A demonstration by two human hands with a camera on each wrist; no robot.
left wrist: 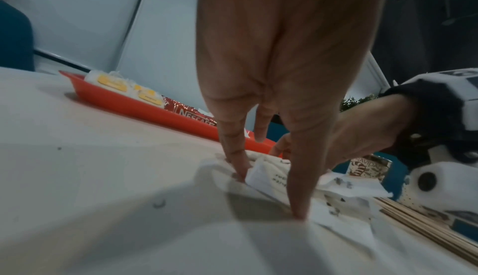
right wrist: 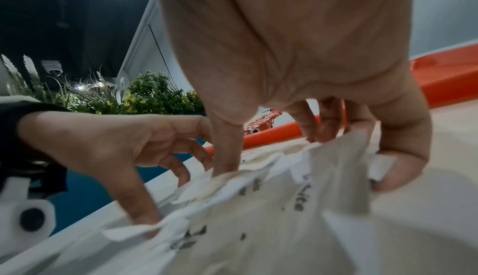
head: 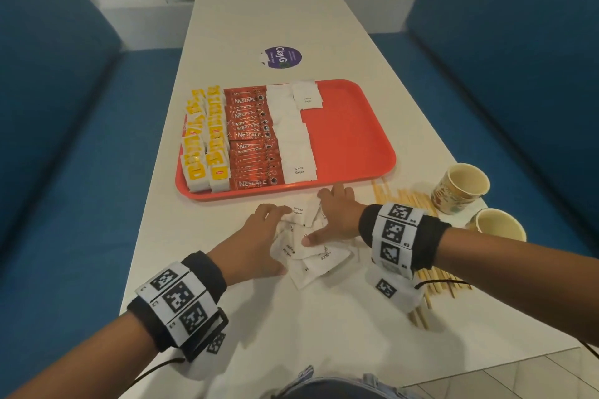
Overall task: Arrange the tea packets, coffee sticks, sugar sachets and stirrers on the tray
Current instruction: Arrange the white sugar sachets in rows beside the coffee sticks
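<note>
Both hands bear on the loose heap of sugar sachets [head: 306, 244] on the table [head: 259, 317] just short of the tray [head: 353, 146]: left hand [head: 256, 248] with fingers spread on its left edge, right hand [head: 335, 220] spread on top, thumb pressing. Tea packets [head: 204, 139], coffee sticks [head: 252, 139] and a first sachet column [head: 293, 133] are already laid; stirrers [head: 405, 201] lie untouched at right. Judged step: gathering sachets; next, lift a batch and extend the second column.

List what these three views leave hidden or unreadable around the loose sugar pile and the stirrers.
- Loose white sugar sachets: count unclear; they overlap under the left hand and right hand in the head view.
- Thin wooden stirrers: partly covered by the right forearm and wristband, head view.
- Sachet print: blurred in both wrist views.
- Lower patterned paper cup: partly hidden behind the right forearm.
</note>
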